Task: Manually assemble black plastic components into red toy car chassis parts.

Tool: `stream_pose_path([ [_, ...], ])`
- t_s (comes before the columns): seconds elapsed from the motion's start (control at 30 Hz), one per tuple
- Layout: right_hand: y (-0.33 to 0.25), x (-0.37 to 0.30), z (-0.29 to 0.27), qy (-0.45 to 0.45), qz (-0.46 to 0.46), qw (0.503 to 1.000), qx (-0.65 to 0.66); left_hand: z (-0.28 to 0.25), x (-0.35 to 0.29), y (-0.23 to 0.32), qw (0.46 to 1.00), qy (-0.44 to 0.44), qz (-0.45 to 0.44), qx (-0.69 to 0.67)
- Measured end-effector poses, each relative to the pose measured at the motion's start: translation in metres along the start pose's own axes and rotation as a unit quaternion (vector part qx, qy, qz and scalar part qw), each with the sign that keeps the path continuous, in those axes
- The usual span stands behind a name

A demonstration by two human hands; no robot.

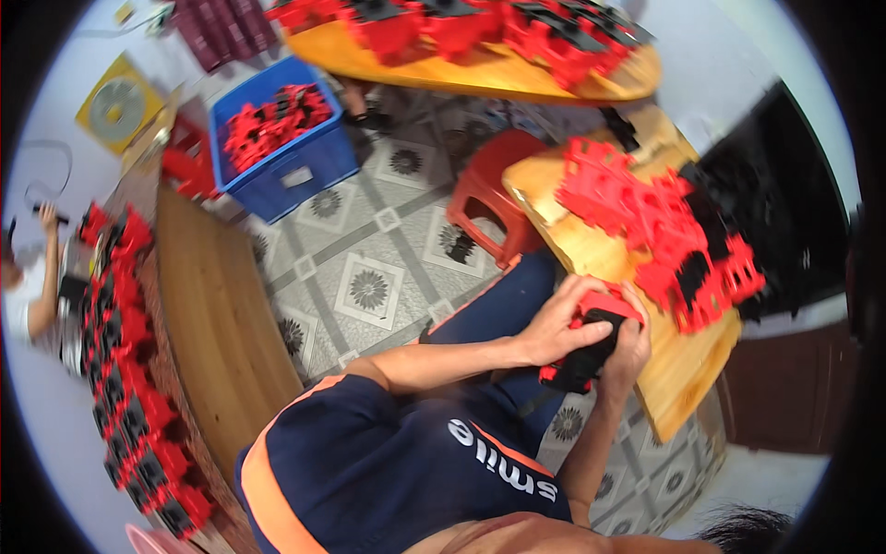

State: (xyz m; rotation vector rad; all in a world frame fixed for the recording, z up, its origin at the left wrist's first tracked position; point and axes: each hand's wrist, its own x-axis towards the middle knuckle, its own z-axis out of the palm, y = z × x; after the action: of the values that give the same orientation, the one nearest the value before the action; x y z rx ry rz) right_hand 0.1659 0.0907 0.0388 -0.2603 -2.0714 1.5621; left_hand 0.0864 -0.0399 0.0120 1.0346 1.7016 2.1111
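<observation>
My left hand (552, 331) and my right hand (633, 343) are both closed around one red-and-black plastic part (591, 358), held over my lap. Both thumbs press on its black piece, and the red shell shows along the top and lower edges. The part sits just left of a small wooden table (688, 383). Several loose red plastic shells (637, 208) lie heaped on that table, close beyond my right hand. Some black pieces (692, 277) lie among them.
A red plastic stool (508, 171) stands ahead. Beyond it are a blue crate (291, 180) of red parts and an oval table (369, 70) carrying red-and-black parts. More assembled parts (129, 369) line the left ledge. A person (35, 295) is at far left; dark pieces (771, 203) lie at right.
</observation>
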Motion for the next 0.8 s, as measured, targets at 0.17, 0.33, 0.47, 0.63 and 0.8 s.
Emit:
stream_pose_path([
  [0.17,-0.027,-0.002,0.009,-0.123,0.014,0.991,0.043,-0.021,0.021,0.023,0.973,0.139,-0.023,-0.184],
  [0.33,-0.023,-0.012,0.023,-0.040,0.070,0.988,0.132,-0.047,0.033,0.062,0.979,0.031,0.039,-0.199],
  [0.47,-0.049,-0.005,0.051,-0.048,-0.018,0.999,0.012,-0.067,0.008,0.054,0.996,0.050,0.074,0.004],
  [0.63,-0.085,0.018,0.106,-0.160,-0.099,0.982,-0.013,-0.117,-0.009,0.088,0.966,0.180,0.178,-0.046],
  [0.8,-0.083,0.058,0.134,-0.246,-0.122,0.955,0.113,-0.279,0.037,0.136,0.875,0.433,0.200,-0.086],
])
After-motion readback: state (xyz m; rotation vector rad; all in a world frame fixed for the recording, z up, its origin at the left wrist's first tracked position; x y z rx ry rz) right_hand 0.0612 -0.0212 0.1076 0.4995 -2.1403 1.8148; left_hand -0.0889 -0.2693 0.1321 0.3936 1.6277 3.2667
